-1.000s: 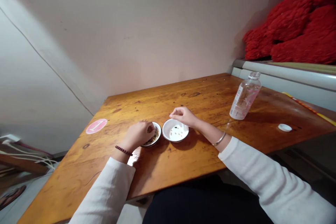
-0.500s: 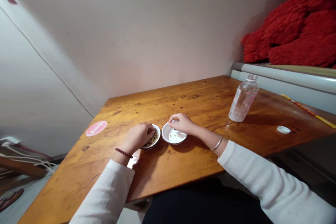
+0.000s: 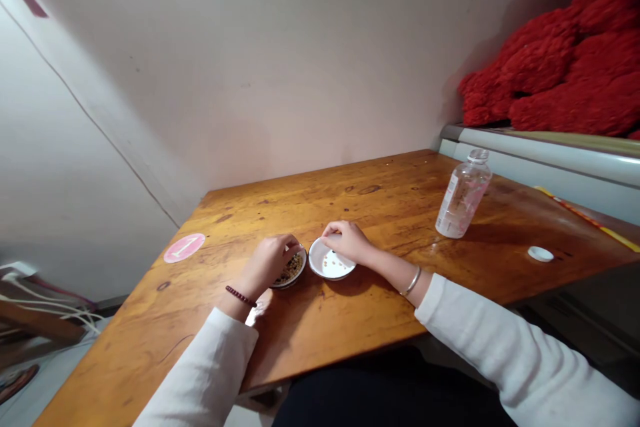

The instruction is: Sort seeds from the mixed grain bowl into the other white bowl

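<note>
Dipping over the fuller bowl (image 3: 304, 261), the left hand (image 3: 276, 259) holds its fingers bent and close together, a narrow shape that seems suited to such small pieces; whether anything is pinched there, I cannot tell. That bowl carries a mix of tan and dark beans (image 3: 291, 271), partly hidden beneath the hand. The right hand (image 3: 345, 241) arches over the far rim of the second white bowl (image 3: 316, 257), thumb and fingertips nearly meeting, though it is unclear whether they grip anything. A few pale pieces (image 3: 327, 265) lie scattered on its floor. The bowls sit just beside each other on the wooden counter (image 3: 390, 220), probably so that each hand can stay over its own without stretching. Well off to the right, out of the arms' way, stands an uncapped clear bottle (image 3: 463, 199), its likely cap (image 3: 541, 254) lying flat nearby. A pink numbered sticker (image 3: 185, 248) marks the counter's left side.
</note>
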Motion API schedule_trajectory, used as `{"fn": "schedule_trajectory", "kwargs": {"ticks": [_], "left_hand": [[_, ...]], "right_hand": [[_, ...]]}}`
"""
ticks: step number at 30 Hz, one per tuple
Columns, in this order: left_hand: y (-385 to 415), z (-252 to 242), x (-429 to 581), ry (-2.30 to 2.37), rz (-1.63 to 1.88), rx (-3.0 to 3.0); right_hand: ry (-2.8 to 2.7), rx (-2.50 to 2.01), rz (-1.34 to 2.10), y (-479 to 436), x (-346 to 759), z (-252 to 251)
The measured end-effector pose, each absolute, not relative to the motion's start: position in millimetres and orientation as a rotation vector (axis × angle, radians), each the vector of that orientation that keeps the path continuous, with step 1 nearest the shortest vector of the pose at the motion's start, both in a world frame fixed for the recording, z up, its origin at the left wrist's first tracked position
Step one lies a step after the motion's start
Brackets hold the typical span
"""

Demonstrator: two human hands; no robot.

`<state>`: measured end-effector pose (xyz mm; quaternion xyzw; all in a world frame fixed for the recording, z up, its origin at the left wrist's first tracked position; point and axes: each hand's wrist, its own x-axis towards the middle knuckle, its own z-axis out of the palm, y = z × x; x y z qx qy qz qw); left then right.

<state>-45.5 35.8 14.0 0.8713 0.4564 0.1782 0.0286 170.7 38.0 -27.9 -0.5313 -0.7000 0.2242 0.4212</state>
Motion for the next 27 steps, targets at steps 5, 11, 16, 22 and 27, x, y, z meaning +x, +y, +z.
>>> {"fn": "schedule_trajectory", "kwargs": {"ticks": [5, 11, 16, 22, 27], "left_hand": [[29, 8, -36, 1.329, 0.698, 2.736], [28, 8, -32, 1.298, 0.878, 2.66], [29, 5, -33, 1.279, 0.955, 2.549], [26, 4, -33, 1.295, 0.901, 2.68], [23, 7, -31, 1.319, 0.842, 2.738]], "right_hand": [[-1.748, -1.325, 0.451, 32, 172, -21], [-1.725, -1.124, 0.611, 31, 174, -12], [-1.771, -1.097, 0.698, 31, 172, -15], [-1.791, -1.093, 0.692, 25, 169, -15], [-1.805, -1.068, 0.706, 24, 170, -15]]}}
